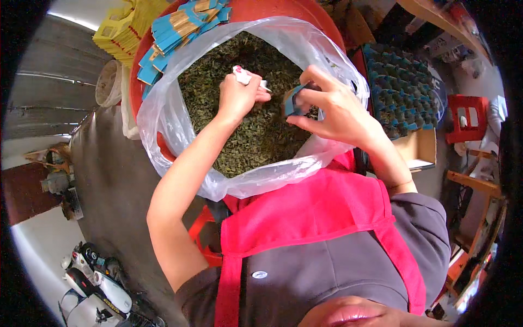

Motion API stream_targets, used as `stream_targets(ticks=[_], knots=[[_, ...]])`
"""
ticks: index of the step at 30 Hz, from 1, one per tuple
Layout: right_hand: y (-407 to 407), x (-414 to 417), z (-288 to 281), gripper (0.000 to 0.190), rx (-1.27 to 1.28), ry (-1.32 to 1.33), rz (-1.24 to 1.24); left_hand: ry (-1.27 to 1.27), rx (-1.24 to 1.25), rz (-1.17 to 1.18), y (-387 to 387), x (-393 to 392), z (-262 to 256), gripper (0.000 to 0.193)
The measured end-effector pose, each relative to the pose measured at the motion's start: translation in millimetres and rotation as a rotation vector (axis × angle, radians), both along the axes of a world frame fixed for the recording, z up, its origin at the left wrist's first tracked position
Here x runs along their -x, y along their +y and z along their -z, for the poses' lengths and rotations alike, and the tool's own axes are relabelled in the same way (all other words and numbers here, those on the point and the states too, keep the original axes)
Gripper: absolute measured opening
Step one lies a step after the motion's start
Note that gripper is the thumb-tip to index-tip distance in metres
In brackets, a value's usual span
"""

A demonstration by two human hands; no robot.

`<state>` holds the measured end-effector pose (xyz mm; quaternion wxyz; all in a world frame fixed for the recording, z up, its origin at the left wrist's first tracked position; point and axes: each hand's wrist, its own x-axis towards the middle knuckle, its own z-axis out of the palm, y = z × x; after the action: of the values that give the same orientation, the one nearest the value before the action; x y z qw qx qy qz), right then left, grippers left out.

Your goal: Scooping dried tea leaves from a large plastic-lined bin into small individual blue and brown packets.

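A clear plastic bag [261, 180] with its mouth folded wide holds dried, crumbled leaves [249, 143] in front of me. Over the leaves on the left, my left hand [241, 92] is closed on a small white object with a red mark [242, 75]; what exactly it is, I cannot tell. My right hand [327, 102], over the bag's right side, holds a curved blue paper piece [291, 102] between thumb and fingers. More blue and tan paper pieces [175, 30] lie in overlapping stacks on the rim of the large red tub [282, 8] around the bag.
Yellow paper stacks [122, 32] stand at the upper left, near a whitish bucket [109, 83]. To the right, a box holds rows of blue-edged filled pieces [398, 90]. A red stool [468, 118] stands farther right; a motorcycle [102, 286] is at the lower left.
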<state>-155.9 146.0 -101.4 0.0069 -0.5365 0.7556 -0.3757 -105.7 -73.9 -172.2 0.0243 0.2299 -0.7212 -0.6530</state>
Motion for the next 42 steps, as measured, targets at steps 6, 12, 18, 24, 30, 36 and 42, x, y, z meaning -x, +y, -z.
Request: stream_targets(ticks=[6, 12, 18, 24, 30, 36, 42], knots=[[1.1, 3.9, 1.8, 0.029, -0.03, 0.053, -0.065, -0.008, -0.167, -0.019, -4.8, -2.1, -10.2, 0.021], [-3.9, -5.4, -3.3, 0.034, -0.078, 0.078, -0.038, 0.071, -0.17, -0.082, -18.8, -33.3, -35.7, 0.025], [-7.4, 0.0, -18.6, 0.038, -0.273, 0.18, -0.091, 0.164, -0.134, -0.15, -33.6, -63.9, -62.3, 0.023], [-30.9, 3.5, -23.1, 0.037, -0.387, 0.194, -0.162, 0.224, -0.081, -0.177, -37.8, -83.8, -92.9, 0.024], [-47.8, -3.9, -6.9, 0.035, -0.253, 0.128, -0.093, 0.216, -0.055, -0.113, -31.6, -89.1, -104.1, 0.023], [-48.8, -3.9, -9.2, 0.036, -0.291, 0.135, -0.102, 0.221, 0.103, -0.116, -24.2, -87.6, -117.8, 0.022], [-52.9, -1.0, -9.6, 0.037, -0.312, 0.156, -0.089, 0.195, 0.261, -0.041, -11.5, -75.3, -140.0, 0.021]])
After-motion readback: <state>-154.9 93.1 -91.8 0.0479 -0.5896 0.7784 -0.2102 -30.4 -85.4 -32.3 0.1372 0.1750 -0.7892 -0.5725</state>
